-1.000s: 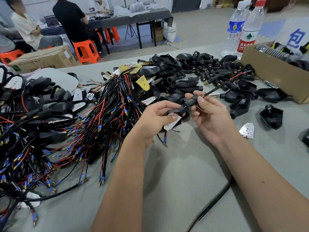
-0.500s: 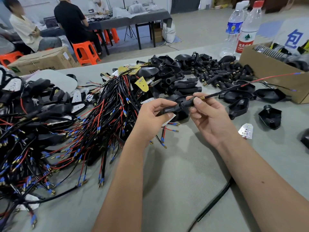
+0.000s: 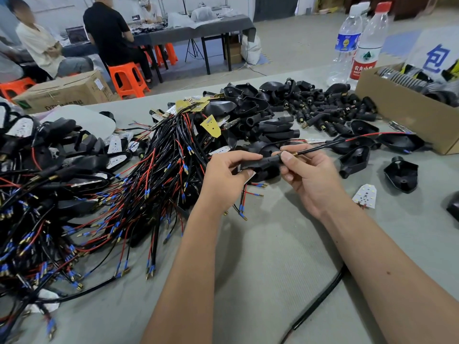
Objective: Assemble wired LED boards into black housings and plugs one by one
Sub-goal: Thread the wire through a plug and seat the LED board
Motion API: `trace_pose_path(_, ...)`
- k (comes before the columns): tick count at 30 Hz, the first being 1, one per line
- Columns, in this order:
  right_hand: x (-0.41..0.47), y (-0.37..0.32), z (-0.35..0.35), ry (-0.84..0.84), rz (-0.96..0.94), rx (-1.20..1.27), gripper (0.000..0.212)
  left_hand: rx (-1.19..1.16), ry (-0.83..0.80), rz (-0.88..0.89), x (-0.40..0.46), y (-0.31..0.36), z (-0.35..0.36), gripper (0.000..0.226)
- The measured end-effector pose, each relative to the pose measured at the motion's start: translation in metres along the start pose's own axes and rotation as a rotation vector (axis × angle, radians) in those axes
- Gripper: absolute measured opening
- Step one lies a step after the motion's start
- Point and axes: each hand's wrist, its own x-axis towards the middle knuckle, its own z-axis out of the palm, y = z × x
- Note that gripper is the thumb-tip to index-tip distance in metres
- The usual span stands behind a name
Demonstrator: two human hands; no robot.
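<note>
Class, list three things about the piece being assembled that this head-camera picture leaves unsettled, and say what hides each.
1. Head view: whether an LED board sits in the held black housing; the left hand covers it.
2. Head view: how deep the wire goes into the plug; the right hand fingers hide the joint.
3. Head view: the cardboard box contents; cut off by the right edge.

A grey-green cloth-covered table (image 3: pixel 260 269) carries everything. Its left half is taken up by a tangled heap of black and red wires (image 3: pixel 99 194) (tipped with blue sleeves and brass ends), with LED boards and filled housings mixed in. Toward the far edge a pile of black plugs (image 3: pixel 330 112) is spread beside empty black housings (image 3: pixel 248 105). A cardboard box (image 3: pixel 407 115) is set at the far right, two water bottles (image 3: pixel 357 45) behind it. One loose LED board (image 3: pixel 364 199) lies face up near a single housing (image 3: pixel 400 176). A black cable (image 3: pixel 320 301) is laid across the near edge.
</note>
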Motion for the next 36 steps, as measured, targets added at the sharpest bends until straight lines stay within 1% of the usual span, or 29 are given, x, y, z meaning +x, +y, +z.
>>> trace_pose_path(5,0.0,0.005,-0.001,-0.023,-0.032,-0.124,0.015,0.14,-0.016,0.027,0.002,0.001,0.003,0.046)
trace_pose_path(9,0.002,0.007,-0.002,-0.002,-0.013,-0.093,0.012,0.121,-0.03,-0.006,0.001,0.007,0.008,0.048)
trace_pose_path(12,0.002,0.009,-0.003,0.0,-0.02,-0.181,0.012,0.067,-0.06,-0.079,-0.002,0.009,0.008,0.039)
trace_pose_path(15,0.0,0.009,0.001,-0.025,0.002,-0.224,0.006,0.056,-0.08,-0.064,-0.006,0.011,0.007,0.024)
trace_pose_path(18,0.001,0.004,0.003,-0.061,0.069,-0.121,0.029,0.124,-0.043,-0.05,-0.005,0.01,0.006,0.017)
trace_pose_path(19,0.0,0.004,0.004,-0.06,0.071,-0.14,0.032,0.135,-0.041,-0.059,-0.005,0.01,0.005,0.015)
trace_pose_path(21,0.0,0.006,0.004,-0.017,0.026,-0.245,0.03,0.139,-0.047,-0.093,-0.005,0.009,0.003,0.011)
trace_pose_path(23,0.0,0.008,0.004,0.059,-0.033,-0.305,0.026,0.129,-0.054,-0.128,-0.005,0.008,0.001,0.012)
trace_pose_path(26,0.001,0.008,0.002,0.115,-0.034,-0.263,0.025,0.126,-0.05,-0.156,-0.005,0.008,-0.002,0.01)
trace_pose_path(30,0.001,0.007,0.002,0.081,-0.026,-0.218,0.023,0.12,-0.075,-0.141,-0.005,0.009,-0.001,0.003)
trace_pose_path(32,0.001,0.007,0.002,0.06,-0.016,-0.204,0.02,0.128,-0.076,-0.111,-0.005,0.009,0.0,0.005)
trace_pose_path(35,0.002,0.006,0.002,0.051,-0.008,-0.203,0.017,0.15,-0.08,-0.088,-0.004,0.008,0.001,0.018)
trace_pose_path(36,0.002,0.006,0.001,0.054,-0.01,-0.203,0.017,0.149,-0.088,-0.08,-0.004,0.007,0.001,0.018)
